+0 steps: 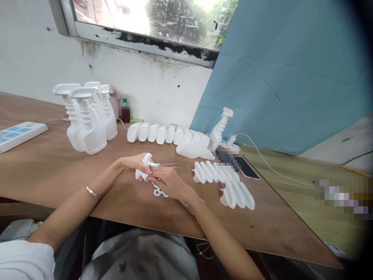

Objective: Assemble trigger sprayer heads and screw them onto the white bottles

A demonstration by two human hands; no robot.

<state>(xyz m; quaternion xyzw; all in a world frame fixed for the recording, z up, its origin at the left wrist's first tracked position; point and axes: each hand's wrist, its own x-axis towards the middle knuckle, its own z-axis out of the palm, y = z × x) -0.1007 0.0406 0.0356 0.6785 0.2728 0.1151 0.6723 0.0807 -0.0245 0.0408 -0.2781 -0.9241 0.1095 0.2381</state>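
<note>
- The white spray head (147,158) is above the table's near middle; your left hand (136,162) pinches it, thumb against fingers.
- Your right hand (170,182) meets it; you cannot tell whether those fingers grip. It looks unfinished.
- Loose rings (157,192) and thin tubes (169,164) lie beside your hands, apparently unused.
- Right, white shells (236,194) seem left over.
- Far middle, bottles (153,133) lie in a row.
- Far left, standing spray bottles (92,136) look complete.
</note>
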